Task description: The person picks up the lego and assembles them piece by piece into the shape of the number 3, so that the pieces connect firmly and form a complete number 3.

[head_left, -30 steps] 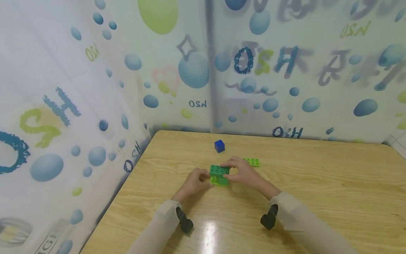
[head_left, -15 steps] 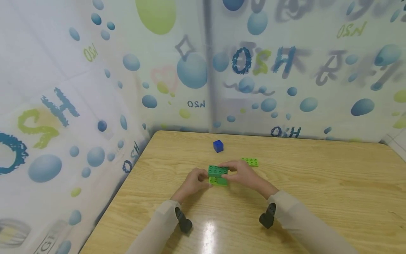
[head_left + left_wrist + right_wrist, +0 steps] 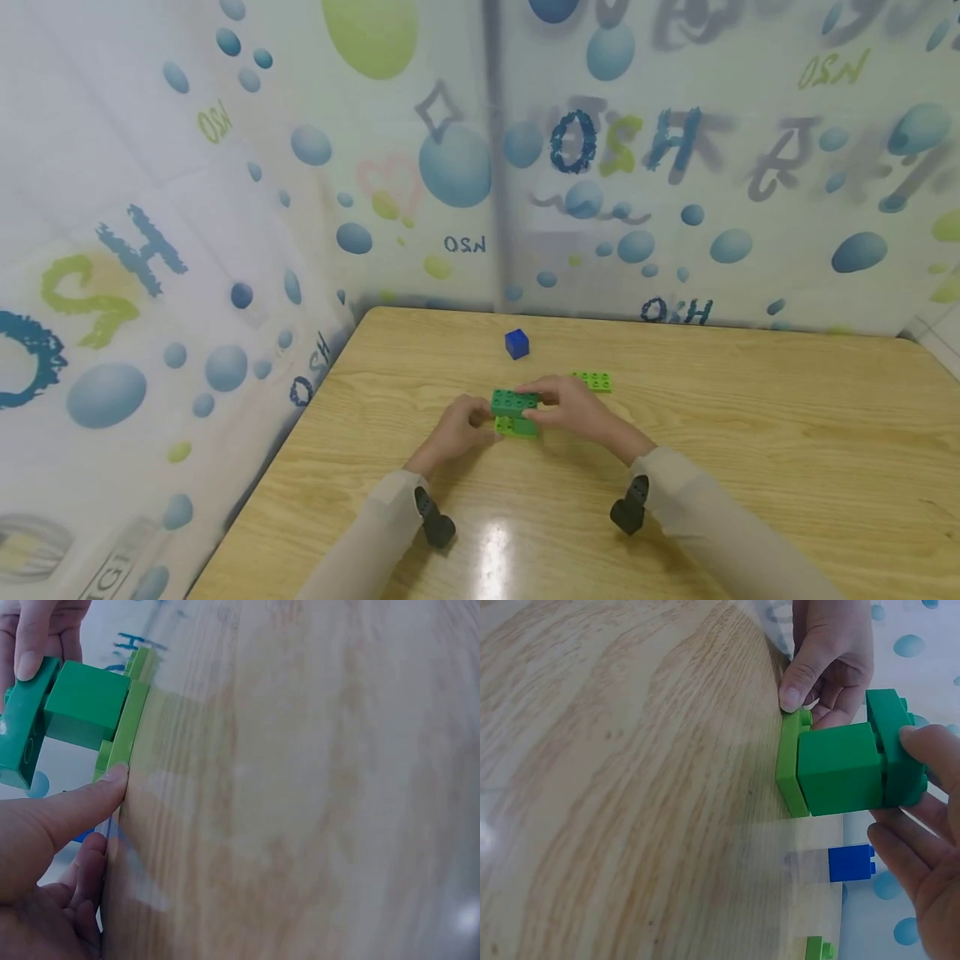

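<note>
A light green flat toy brick lies on the table with a taller green block standing on one part of it. Across the top of that block is a dark green brick, tilted against it in both wrist views, with a narrow gap showing. My right hand pinches the dark green brick between thumb and fingers. At the other end, my left hand pinches the end of the flat brick, thumb on its near edge. Whether the dark green brick's underside touches the block's studs is hard to tell.
Beyond the hands sits a small blue brick. Another light green studded brick lies just behind my right hand, partly covered by it. The wooden table meets a patterned curtain at its back and left edges.
My right wrist has shifted slightly to the left. Both hands keep their grips, and the bricks stay nearly where they were.
</note>
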